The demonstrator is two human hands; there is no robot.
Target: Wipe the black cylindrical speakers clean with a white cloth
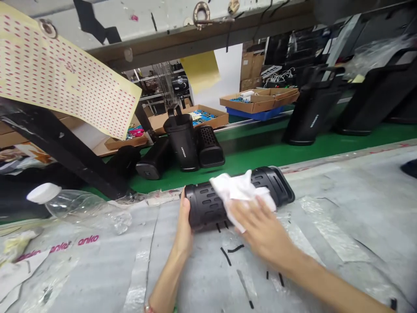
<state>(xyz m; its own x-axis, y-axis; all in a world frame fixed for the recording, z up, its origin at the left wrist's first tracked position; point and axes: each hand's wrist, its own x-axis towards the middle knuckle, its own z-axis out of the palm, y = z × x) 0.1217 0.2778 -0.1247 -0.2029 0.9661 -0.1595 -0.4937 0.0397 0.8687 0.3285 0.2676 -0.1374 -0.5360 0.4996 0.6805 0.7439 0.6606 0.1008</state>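
A clear plastic bottle (78, 205) with a white cap lies on its side at nine o'clock on the counter (342, 208), well apart from the hands. The left hand (184, 226) stands at the left end of the black slotted housing (208, 204); its fingers curl round that end cap, with the thumb side toward the camera, bracing the housing and grasping it. The housing lies flat on the counter near the twelve o'clock edge, its long axis running from about nine o'clock to three o'clock and tipped slightly up toward two. Short black strips (228, 252) lie scattered on the counter just below it, at six o'clock from the housing.

The right hand (260, 228) comes in from four o'clock and rests over the middle of the housing, fingers flat and spread, pressing a white cloth (237, 189) against the slotted wall rather than clenching it. The cloth drapes over the top, so the right end of the housing (280, 187) stays bare at two o'clock from those fingers. Beyond, on the green belt (260, 154), other black housings (182, 139) stand and lie at twelve o'clock.
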